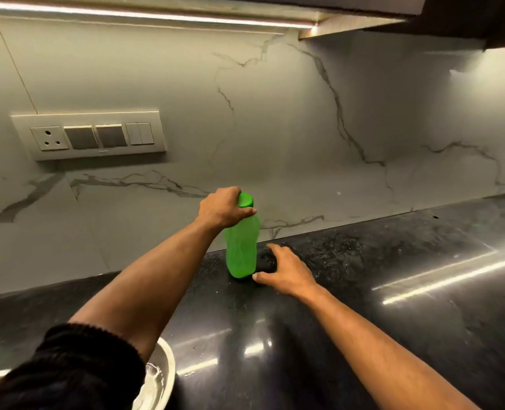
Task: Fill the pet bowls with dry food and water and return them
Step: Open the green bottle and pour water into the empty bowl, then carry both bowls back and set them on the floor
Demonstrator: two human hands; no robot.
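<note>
Left hand (pixel 226 210) up at twelve o'clock, its grip clenched round the neck of the translucent green plastic bottle with the green screw cap (pixel 241 244), which stands upright on the glossy black speckled stone tabletop (pixel 363 306), close to the white marble-veined wall. Right hand (pixel 283 272) sits at about one o'clock, grip released, fingers spread, thumb tip just at the bottle's base. Down at seven o'clock, half hidden under the dark sleeve, the round shiny steel pet bowl (pixel 166 371) sits near the tabletop's front edge, and it looks to hold water already. Risks from here: that left forearm crosses right above the bowl, so a careless pull-back could clip the rim and slop it. The tabletop shows droplets round the bottle, so the base may slide. Whether the cap is tight, I cannot tell
</note>
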